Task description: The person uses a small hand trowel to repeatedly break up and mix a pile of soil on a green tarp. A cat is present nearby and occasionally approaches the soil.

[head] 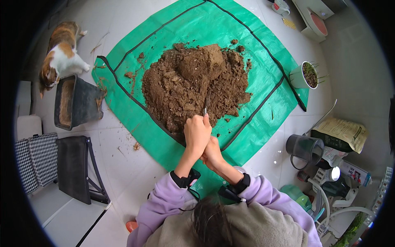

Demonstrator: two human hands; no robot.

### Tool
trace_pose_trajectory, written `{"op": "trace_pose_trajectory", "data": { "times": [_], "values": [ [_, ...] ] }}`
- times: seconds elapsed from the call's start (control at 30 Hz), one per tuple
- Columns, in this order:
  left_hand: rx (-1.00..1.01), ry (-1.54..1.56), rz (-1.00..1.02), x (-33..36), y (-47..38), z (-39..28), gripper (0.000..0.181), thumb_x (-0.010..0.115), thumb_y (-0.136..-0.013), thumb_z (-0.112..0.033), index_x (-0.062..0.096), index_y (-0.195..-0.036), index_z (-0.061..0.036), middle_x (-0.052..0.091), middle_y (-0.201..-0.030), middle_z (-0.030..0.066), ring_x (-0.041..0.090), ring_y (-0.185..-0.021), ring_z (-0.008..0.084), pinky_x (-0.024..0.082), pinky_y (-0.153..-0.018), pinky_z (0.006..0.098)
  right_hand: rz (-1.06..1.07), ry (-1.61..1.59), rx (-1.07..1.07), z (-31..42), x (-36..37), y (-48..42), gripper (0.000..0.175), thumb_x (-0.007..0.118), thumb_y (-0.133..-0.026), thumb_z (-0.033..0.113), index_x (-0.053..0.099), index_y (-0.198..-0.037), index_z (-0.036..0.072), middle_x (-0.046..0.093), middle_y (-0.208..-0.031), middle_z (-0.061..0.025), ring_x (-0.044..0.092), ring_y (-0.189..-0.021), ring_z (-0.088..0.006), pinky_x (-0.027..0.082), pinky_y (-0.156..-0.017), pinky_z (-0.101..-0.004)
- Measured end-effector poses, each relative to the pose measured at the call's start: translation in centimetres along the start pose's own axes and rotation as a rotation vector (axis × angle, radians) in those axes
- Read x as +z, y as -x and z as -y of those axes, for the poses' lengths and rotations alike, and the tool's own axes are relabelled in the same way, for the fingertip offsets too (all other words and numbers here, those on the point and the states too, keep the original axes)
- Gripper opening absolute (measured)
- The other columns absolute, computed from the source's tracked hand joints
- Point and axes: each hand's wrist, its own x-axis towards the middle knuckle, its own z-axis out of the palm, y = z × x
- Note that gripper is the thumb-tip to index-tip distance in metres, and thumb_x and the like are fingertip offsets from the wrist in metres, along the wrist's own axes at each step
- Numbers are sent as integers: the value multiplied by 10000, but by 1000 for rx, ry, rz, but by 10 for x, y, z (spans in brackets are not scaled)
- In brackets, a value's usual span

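Note:
A narrow metal hand tool (pixel 207 103), which looks like a small trowel, has its blade in a mound of brown soil (pixel 172 89). My left hand (pixel 196 132) is closed around the tool just behind the metal shank, thumb pointing forward. Behind and below it, my right hand (pixel 214 152) is also closed, apparently on the rear of the handle; the handle itself is hidden by both hands. The soil is heaped and lumpy on a green mat (pixel 262 108) with black straps, and a large rounded clod (pixel 200 61) forms its far side.
A calico cat (pixel 66 52) leans over a dark plastic planter (pixel 85 102) lying on its side at left. A folded black chair (pixel 74 169) stands nearer. A white pot with grass (pixel 297 76) sits at the mat's right corner. A watering can (pixel 305 149) and bags crowd the right.

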Motion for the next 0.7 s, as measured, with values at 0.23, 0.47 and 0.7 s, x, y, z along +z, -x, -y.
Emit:
{"op": "trace_pose_trajectory", "data": {
  "times": [0.23, 0.47, 0.7],
  "values": [
    [114, -8, -146, -16, 12, -4, 370, 527, -890, -216, 619, -644, 44, 566, -564, 232, 590, -547, 403, 459, -498, 466, 33, 138, -127, -4, 7, 9, 241, 384, -967, 207, 513, -878, 24, 454, -492, 2, 366, -325, -77, 242, -291, -237],
    [109, 24, -205, -15, 4, -4, 386, 542, -890, -183, 561, -593, 62, 510, -517, 232, 531, -492, 406, 380, -464, 457, 82, 165, -103, 2, 6, -1, 266, 391, -977, 234, 517, -853, 36, 447, -494, 10, 369, -331, -76, 236, -293, -238],
    [48, -16, -121, -16, -1, 0, 389, 533, -888, -218, 609, -628, 61, 563, -571, 256, 594, -574, 421, 469, -517, 476, 77, 137, -74, -2, 9, -4, 266, 381, -977, 229, 511, -840, 42, 432, -483, 16, 354, -325, -76, 226, -291, -237]
  ]
}}
